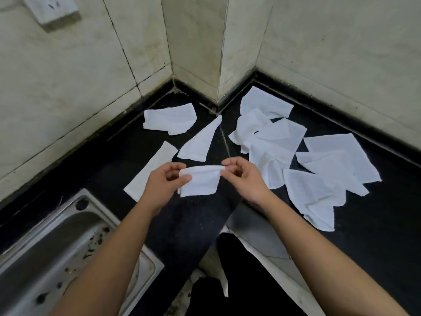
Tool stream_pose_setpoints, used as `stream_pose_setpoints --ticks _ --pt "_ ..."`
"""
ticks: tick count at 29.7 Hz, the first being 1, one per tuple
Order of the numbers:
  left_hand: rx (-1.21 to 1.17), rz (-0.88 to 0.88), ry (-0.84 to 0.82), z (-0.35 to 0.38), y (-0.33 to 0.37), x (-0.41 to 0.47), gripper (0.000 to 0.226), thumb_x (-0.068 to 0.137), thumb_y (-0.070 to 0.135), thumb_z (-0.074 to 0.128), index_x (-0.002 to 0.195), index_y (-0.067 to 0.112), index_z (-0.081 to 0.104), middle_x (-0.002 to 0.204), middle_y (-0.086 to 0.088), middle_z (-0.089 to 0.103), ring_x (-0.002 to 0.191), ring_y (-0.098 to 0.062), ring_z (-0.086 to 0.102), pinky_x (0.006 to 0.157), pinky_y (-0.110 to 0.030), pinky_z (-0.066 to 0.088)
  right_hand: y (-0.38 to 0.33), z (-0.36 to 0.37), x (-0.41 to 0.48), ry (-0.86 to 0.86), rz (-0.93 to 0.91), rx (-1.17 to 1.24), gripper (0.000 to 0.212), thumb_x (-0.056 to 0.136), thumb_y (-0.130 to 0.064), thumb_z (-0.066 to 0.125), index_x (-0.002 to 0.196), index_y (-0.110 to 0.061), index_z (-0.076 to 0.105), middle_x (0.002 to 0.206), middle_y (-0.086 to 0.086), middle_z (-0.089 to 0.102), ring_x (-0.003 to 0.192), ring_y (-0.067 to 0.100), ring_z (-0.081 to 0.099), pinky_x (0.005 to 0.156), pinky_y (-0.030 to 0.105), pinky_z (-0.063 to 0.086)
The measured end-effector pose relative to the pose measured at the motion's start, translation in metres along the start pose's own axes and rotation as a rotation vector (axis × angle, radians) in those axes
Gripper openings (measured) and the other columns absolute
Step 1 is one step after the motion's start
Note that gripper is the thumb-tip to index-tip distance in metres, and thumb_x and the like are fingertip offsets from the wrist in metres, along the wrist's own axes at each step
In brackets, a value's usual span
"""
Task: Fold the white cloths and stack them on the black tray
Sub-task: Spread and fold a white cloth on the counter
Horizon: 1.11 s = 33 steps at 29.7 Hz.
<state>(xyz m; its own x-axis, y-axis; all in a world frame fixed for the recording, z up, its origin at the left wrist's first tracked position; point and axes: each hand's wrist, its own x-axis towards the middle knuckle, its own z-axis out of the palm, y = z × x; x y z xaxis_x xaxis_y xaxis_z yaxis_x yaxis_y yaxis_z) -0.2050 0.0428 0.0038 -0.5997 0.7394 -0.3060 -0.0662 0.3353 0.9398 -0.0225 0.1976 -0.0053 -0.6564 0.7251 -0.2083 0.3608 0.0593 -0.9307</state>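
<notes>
Pinching white cloth (201, 182) ends | left hand (163, 185), right hand (246, 176) | above black counter (376, 224)

A single wide-angle view from the person's head looks forward and steeply down into a corner of the black counter (376, 224). Both forearms enter from the bottom edge. The left hand (161, 185) and right hand (246, 179) hold a white cloth (200, 182) near the frame's centre, close to the lens. Tiled walls (68, 87) fill the upper half, their lines bending toward the edges, and a steel sink (45, 236) sits at lower left.
</notes>
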Motion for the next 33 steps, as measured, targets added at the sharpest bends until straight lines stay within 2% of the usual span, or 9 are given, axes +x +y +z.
stream_pose_setpoints --ticks 3,5,7,11,13,15,19,21,33 --pt "-0.141 -0.029 -0.048 0.018 0.011 -0.010 0.040 0.078 0.015 0.081 0.117 0.014 0.069 0.103 -0.002 0.075 0.097 -0.014 0.071 0.084 -0.028 0.056 -0.011 -0.024 -0.018 0.018 0.023 0.079 0.032 0.092 -0.017 0.070 0.123 -0.020 0.065 0.085 -0.002 0.072 0.087 0.003 0.066 0.095 0.023 0.048" --pt "-0.214 -0.049 -0.080 0.033 0.021 -0.016 0.050 0.072 0.025 0.086 0.116 0.010 0.069 0.109 -0.004 0.074 0.103 -0.020 0.070 0.094 -0.037 0.054 -0.020 -0.044 -0.035 0.015 0.037 0.070 0.022 0.094 -0.019 0.068 0.116 -0.019 0.071 0.090 0.009 0.072 0.082 0.002 0.063 0.085 0.016 0.047" --pt "-0.265 -0.062 -0.100 0.050 0.035 -0.025 0.058 0.067 0.035 0.089 0.114 0.008 0.070 0.111 -0.007 0.073 0.108 -0.025 0.068 0.100 -0.041 0.051 -0.024 -0.066 -0.053 0.028 0.057 0.073 0.010 0.094 -0.023 0.068 0.102 -0.023 0.075 0.090 0.002 0.072 0.078 0.001 0.059 0.078 0.015 0.044" --pt "-0.343 0.009 -0.150 0.100 0.071 -0.057 0.032 0.078 0.027 0.079 0.102 0.007 0.073 0.108 -0.014 0.072 0.103 -0.027 0.068 0.101 -0.044 0.050 -0.027 -0.112 -0.097 0.094 0.053 0.172 0.012 0.095 -0.034 0.064 0.088 -0.028 0.072 0.095 -0.008 0.068 0.090 0.011 0.057 0.094 0.040 0.048" --pt "-0.351 0.061 -0.197 0.134 0.091 -0.077 0.039 0.076 0.030 0.078 0.105 0.006 0.071 0.109 -0.015 0.072 0.101 -0.025 0.067 0.099 -0.044 0.050 -0.030 -0.140 -0.123 0.152 0.023 0.234 0.019 0.096 -0.036 0.061 0.094 -0.020 0.070 0.102 -0.005 0.070 0.102 0.013 0.061 0.107 0.043 0.044" --pt "-0.365 0.090 -0.239 0.171 0.110 -0.096 0.042 0.074 0.033 0.077 0.105 0.006 0.069 0.106 -0.011 0.073 0.100 -0.023 0.068 0.094 -0.040 0.052 -0.031 -0.171 -0.150 0.246 -0.009 0.253 0.030 0.097 -0.040 0.058 0.100 -0.012 0.066 0.105 -0.001 0.071 0.107 0.016 0.064 0.108 0.041 0.044" --pt "-0.381 0.128 -0.344 0.266 0.134 -0.147 0.005 0.084 0.022 0.073 0.081 0.020 0.070 0.087 -0.001 0.069 0.083 -0.015 0.062 0.080 -0.033 0.046 -0.014 -0.247 -0.225 0.469 -0.123 0.239 0.017 0.099 -0.035 0.057 0.096 -0.021 0.066 0.087 -0.008 0.067 0.081 0.005 0.063 0.092 0.034 0.053" --pt "-0.371 0.135 -0.396 0.317 0.138 -0.177 0.013 0.089 0.019 0.069 0.076 0.023 0.070 0.083 0.001 0.066 0.079 -0.013 0.060 0.078 -0.033 0.044 0.002 -0.284 -0.269 0.583 -0.156 0.183 0.014 0.100 -0.033 0.057 0.097 -0.022 0.064 0.084 -0.007 0.065 0.076 0.003 0.060 0.078 0.026 0.052" --pt "-0.236 0.138 -0.812 0.622 0.130 -0.401 0.005 0.091 0.021 0.067 0.093 0.016 0.066 0.087 -0.003 0.068 0.076 -0.016 0.062 0.063 -0.032 0.050 0.121 -0.485 -0.567 1.123 -0.064 -0.078 0.007 0.104 -0.031 0.048 0.100 -0.029 0.054 0.084 -0.009 0.058 0.073 -0.002 0.052 0.065 0.011 0.040"
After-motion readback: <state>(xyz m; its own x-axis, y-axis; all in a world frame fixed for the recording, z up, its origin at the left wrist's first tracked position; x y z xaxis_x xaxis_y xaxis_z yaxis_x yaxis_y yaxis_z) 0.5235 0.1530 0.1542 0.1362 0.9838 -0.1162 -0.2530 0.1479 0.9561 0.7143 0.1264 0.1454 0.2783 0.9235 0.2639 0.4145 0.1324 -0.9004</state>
